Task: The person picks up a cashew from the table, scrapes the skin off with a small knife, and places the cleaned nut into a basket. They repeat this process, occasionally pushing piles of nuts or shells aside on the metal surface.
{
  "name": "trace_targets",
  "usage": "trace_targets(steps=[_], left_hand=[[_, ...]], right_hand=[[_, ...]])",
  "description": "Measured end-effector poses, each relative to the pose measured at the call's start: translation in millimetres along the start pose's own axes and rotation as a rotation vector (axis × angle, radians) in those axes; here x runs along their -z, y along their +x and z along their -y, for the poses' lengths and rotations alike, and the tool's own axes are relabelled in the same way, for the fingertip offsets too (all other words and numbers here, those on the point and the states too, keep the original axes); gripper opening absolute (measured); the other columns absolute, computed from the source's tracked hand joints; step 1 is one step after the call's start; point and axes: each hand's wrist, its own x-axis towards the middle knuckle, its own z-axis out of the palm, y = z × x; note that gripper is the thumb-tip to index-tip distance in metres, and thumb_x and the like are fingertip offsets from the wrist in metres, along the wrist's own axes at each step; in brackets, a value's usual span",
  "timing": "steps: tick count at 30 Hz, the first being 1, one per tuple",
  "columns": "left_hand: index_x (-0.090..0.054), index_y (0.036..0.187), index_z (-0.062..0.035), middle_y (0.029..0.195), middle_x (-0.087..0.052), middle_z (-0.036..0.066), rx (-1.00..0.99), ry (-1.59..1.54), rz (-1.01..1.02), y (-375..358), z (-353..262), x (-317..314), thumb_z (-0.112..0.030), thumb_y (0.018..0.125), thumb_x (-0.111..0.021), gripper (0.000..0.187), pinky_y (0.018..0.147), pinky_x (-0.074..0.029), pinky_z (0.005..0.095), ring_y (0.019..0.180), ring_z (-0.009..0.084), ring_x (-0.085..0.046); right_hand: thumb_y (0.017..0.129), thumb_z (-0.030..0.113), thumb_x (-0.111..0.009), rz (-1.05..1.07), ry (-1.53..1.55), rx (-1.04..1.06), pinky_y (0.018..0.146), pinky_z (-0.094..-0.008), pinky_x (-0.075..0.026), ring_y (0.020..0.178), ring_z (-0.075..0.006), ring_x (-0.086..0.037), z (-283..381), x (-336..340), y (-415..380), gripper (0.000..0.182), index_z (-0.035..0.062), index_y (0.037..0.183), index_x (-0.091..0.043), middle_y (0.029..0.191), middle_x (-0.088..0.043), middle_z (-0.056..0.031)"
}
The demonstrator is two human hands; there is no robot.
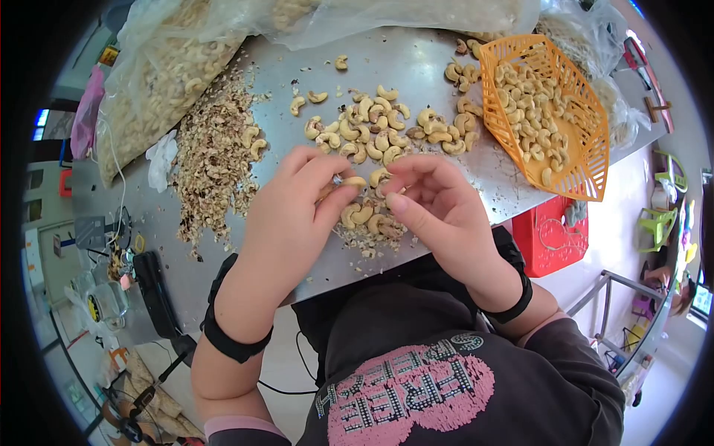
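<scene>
My left hand (297, 189) is closed in a pinch, with a pale cashew nut (355, 182) at its fingertips. A small shiny bit shows between those fingers; what it is I cannot make out. My right hand (442, 212) has its thumb and fingers curled together around a second cashew nut (378, 178), partly hidden by the fingertips. Below both hands, a few cashews (357, 215) lie among pale crumbs near the table's front edge. Just beyond them spreads a loose pile of cashews (368, 126), some with brown skin patches.
An orange openwork basket (532, 182) of cashews stands at the right. Left of the hands is a heap of skin flakes and broken bits (212, 156). Large clear bags of cashews (160, 97) line the back of the metal table (297, 67). A red stool (554, 238) stands below, right.
</scene>
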Motion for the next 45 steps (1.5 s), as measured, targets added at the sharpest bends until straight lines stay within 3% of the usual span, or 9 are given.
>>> trace_targets(steps=[6,15,18,21,23,27,32,36,45], left_hand=[[-0.056,0.089,-0.0072,0.084,-0.051,0.007,-0.15,-0.072,0.075,-12,-18,15,-0.009,0.071,-0.06,0.018,0.055,-0.044,0.028,0.066,0.022,-0.053],[-0.052,0.103,-0.005,0.082,-0.052,0.007,-0.036,-0.307,0.071,-28,-24,24,-0.007,0.078,-0.053,0.025,0.058,-0.042,0.024,0.077,0.0151,-0.052],[-0.047,0.111,-0.0033,0.085,-0.053,0.008,0.087,-0.457,0.146,-35,-26,23,-0.006,0.081,-0.049,0.031,0.059,-0.041,0.0223,0.074,0.0137,-0.052],[-0.044,0.117,-0.0041,0.078,-0.054,0.003,0.061,-0.45,0.108,-38,-26,15,-0.012,0.085,-0.041,0.033,0.052,-0.033,0.0159,0.057,0.0043,-0.039],[-0.045,0.116,-0.0037,0.088,-0.055,0.009,-0.036,-0.488,0.068,-38,-23,12,-0.006,0.082,-0.048,0.034,0.06,-0.042,0.0222,0.064,0.013,-0.054],[-0.045,0.117,-0.0041,0.085,-0.057,0.008,-0.019,-0.47,0.114,-35,-27,20,-0.007,0.084,-0.045,0.033,0.055,-0.041,0.0195,0.061,0.0094,-0.052],[-0.046,0.117,-0.003,0.071,-0.056,0.005,0.327,-1.055,0.266,-34,-21,20,-0.012,0.087,-0.038,0.032,0.045,-0.031,0.0133,0.049,0.002,-0.039],[-0.046,0.117,-0.0021,0.069,-0.055,0.006,0.302,-1.04,0.258,-35,-20,19,-0.012,0.087,-0.039,0.032,0.044,-0.03,0.0131,0.047,0.002,-0.036],[-0.05,0.102,0.0003,0.085,-0.053,0.002,0.28,-0.98,0.139,-36,-25,16,-0.002,0.078,-0.056,0.025,0.062,-0.039,0.0154,0.072,0.0034,-0.048]], right_hand=[[0.082,0.016,-0.055,0.2,0.273,-0.304,0.06,-0.0186,-0.042,0.067,-0.0059,-0.05,12,-6,1,0.021,-0.0001,0.095,-0.05,0.08,-0.055,-0.0028],[0.08,0.008,-0.055,0.206,0.409,-0.223,0.062,-0.0196,-0.043,0.07,-0.0075,-0.052,17,0,-3,0.014,0.0009,0.091,-0.05,0.081,-0.056,-0.0035],[0.079,0.006,-0.057,0.18,0.445,-0.17,0.063,-0.0193,-0.042,0.073,-0.0071,-0.052,17,-2,-4,0.015,0.0012,0.092,-0.05,0.084,-0.055,-0.0031],[0.078,0.005,-0.057,0.169,0.438,-0.161,0.065,-0.0186,-0.041,0.074,-0.0063,-0.052,20,-4,-6,0.016,0.0012,0.092,-0.051,0.086,-0.054,-0.0021],[0.078,0.005,-0.058,0.168,0.406,-0.167,0.065,-0.0182,-0.041,0.074,-0.0057,-0.051,22,-5,-7,0.016,0.0011,0.092,-0.051,0.086,-0.054,-0.0016],[0.078,0.004,-0.058,0.166,0.336,-0.137,0.063,-0.0175,-0.039,0.073,-0.0039,-0.049,22,-5,-8,0.016,0.0007,0.092,-0.052,0.084,-0.053,0.0],[0.078,0.004,-0.058,0.173,0.283,-0.067,0.061,-0.0174,-0.038,0.069,-0.0031,-0.046,23,-5,-9,0.016,0.0007,0.092,-0.052,0.081,-0.051,0.001],[0.078,0.003,-0.057,0.174,0.319,-0.094,0.061,-0.0175,-0.038,0.069,-0.0032,-0.045,23,-5,-10,0.015,0.0007,0.092,-0.052,0.08,-0.051,0.0012],[0.075,-0.003,-0.058,0.291,0.172,-0.012,0.068,-0.0206,-0.039,0.075,-0.0075,-0.048,20,-5,-10,0.02,-0.0001,0.093,-0.051,0.09,-0.052,-0.004]])
